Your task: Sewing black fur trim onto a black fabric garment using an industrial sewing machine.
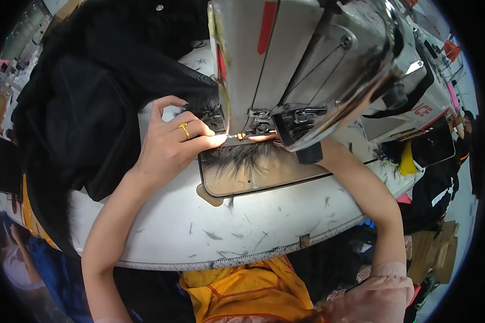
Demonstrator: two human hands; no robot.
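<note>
A strip of dark feathery trim [242,159] lies under the sewing machine's [258,70] presser foot, its wisps spreading over the tan metal bed plate [237,183]. My left hand [172,141], a gold ring on one finger, pinches the trim's edge between thumb and forefinger just left of the needle. From the right, my right hand [264,138] reaches behind the machine head, its fingers closed on the same edge close to the foot. The machine head hides most of that hand. Black fabric [81,102] is heaped left of my left hand.
Loose dark wisps are scattered over the white tabletop [161,231], which has a measuring tape [253,259] along its curved front edge. Yellow-orange cloth [248,288] with red seams lies below that edge. Cardboard [442,253] stands at the right; another person [21,261] is at the far left.
</note>
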